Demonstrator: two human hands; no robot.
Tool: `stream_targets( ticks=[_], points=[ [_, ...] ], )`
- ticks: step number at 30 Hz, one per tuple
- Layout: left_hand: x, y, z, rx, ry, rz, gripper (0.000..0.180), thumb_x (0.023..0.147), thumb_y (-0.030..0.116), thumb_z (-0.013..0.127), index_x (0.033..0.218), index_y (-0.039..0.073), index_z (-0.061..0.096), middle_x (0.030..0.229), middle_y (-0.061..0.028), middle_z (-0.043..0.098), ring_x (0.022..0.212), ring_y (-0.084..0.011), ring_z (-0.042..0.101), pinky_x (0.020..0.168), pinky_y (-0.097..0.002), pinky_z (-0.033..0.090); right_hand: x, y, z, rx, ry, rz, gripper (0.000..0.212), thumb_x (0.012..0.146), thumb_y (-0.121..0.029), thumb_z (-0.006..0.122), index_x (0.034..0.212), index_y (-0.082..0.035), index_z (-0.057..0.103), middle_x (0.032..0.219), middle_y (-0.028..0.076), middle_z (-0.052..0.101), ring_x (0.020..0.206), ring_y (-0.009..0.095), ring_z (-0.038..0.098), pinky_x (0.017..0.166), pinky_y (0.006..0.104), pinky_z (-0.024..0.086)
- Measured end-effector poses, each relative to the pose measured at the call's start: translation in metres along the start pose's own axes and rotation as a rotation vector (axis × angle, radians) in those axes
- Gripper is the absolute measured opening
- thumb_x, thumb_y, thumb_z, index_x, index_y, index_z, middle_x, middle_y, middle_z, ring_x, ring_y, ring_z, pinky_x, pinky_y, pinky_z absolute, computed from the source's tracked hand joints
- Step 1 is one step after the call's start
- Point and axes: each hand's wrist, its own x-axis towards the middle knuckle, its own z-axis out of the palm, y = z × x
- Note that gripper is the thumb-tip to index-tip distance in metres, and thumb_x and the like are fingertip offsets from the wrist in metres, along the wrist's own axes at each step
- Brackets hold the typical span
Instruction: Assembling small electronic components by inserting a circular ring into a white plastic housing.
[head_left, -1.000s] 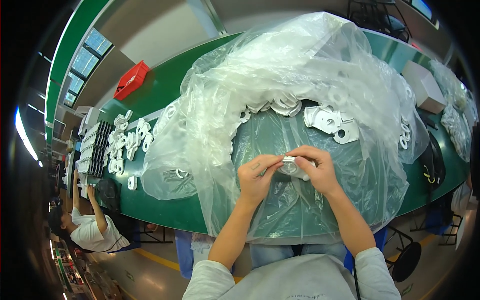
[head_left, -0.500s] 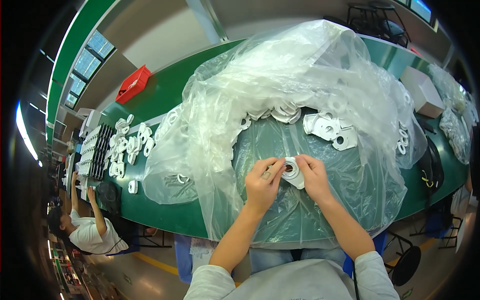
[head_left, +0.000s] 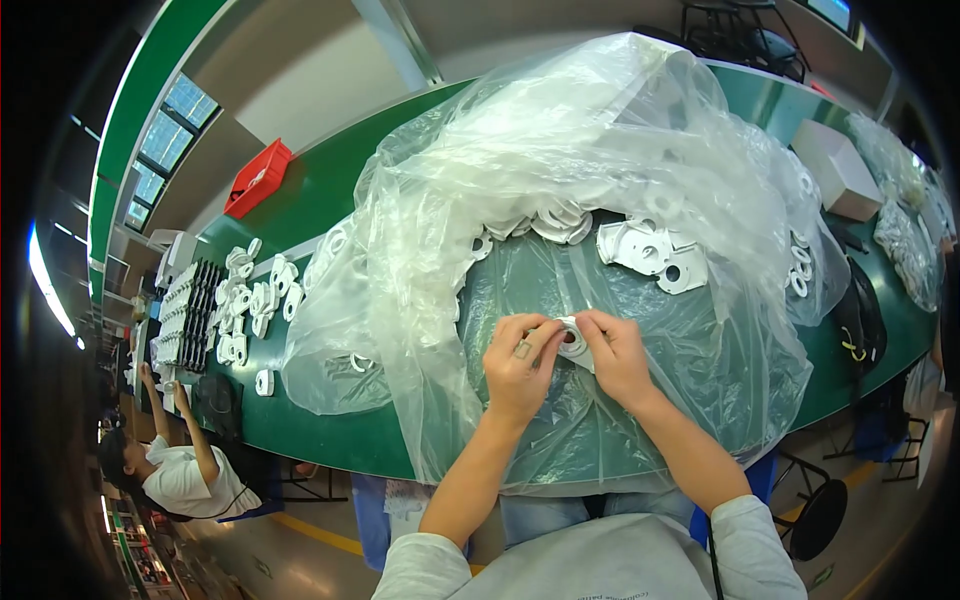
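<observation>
Between my two hands is a small white plastic part [head_left: 574, 345] with a round hole and a ringed rim. My left hand [head_left: 519, 362] pinches its left edge between thumb and fingers. On the opposite side, the fingers of my right hand [head_left: 615, 352] grip it too and cover part of it. Both hands are above clear plastic sheeting [head_left: 520, 290] spread on the green table. Beyond them, a pile of white plates with round holes [head_left: 652, 254] lies at the mouth of a large clear plastic bag [head_left: 560, 130].
At the left stand loose white parts [head_left: 235, 300] and a dark rack of white pieces [head_left: 185, 318], where a co-worker [head_left: 190, 470] reaches in. A red bin [head_left: 258, 178] sits at the far left. On the right are a white box [head_left: 838, 170] and a black bag [head_left: 862, 320].
Both hands have shifted slightly, and my right hand now covers more of the white part. The whole view has moved a little. The hold on the part is kept.
</observation>
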Motion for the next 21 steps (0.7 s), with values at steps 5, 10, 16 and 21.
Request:
stream_targets(
  ticks=[5, 10, 16, 21],
  points=[
    [-0.002, 0.001, -0.001, -0.013, 0.001, 0.026, 0.022, 0.064, -0.003, 0.075, 0.083, 0.005, 0.068, 0.079, -0.0059, 0.061, 0.07, -0.0214, 0.058, 0.059, -0.0298, 0.047, -0.002, -0.005, 0.003, -0.066, 0.013, -0.128, 0.019, 0.09, -0.01, 0.053, 0.09, 0.005, 0.063, 0.077, 0.017, 0.064, 0.067, 0.023, 0.063, 0.061, 0.0305, 0.046],
    [-0.002, -0.002, -0.003, -0.046, -0.038, 0.015, 0.021, 0.064, -0.003, 0.074, 0.082, 0.004, 0.067, 0.079, -0.0065, 0.06, 0.069, -0.021, 0.058, 0.058, -0.0298, 0.047, -0.002, -0.004, 0.002, -0.095, 0.006, -0.116, 0.018, 0.09, -0.009, 0.052, 0.089, 0.006, 0.063, 0.077, 0.018, 0.065, 0.069, 0.027, 0.063, 0.062, 0.0325, 0.047],
    [-0.002, -0.01, -0.007, -0.091, -0.197, -0.068, 0.021, 0.065, -0.005, 0.072, 0.081, 0.002, 0.061, 0.079, -0.0072, 0.058, 0.071, -0.0229, 0.057, 0.059, -0.032, 0.047, -0.002, -0.004, 0.002, -0.118, -0.054, -0.089, 0.02, 0.09, -0.01, 0.052, 0.086, 0.006, 0.063, 0.074, 0.018, 0.064, 0.066, 0.026, 0.062, 0.061, 0.0326, 0.046],
    [0.001, -0.014, -0.01, -0.126, -0.24, -0.047, 0.022, 0.064, -0.005, 0.071, 0.081, 0.002, 0.059, 0.08, -0.0072, 0.058, 0.074, -0.0253, 0.057, 0.062, -0.0341, 0.047, -0.003, -0.004, 0.002, -0.116, -0.058, -0.04, 0.021, 0.09, -0.011, 0.052, 0.085, 0.006, 0.062, 0.068, 0.016, 0.062, 0.059, 0.022, 0.057, 0.057, 0.0317, 0.043]
  ],
)
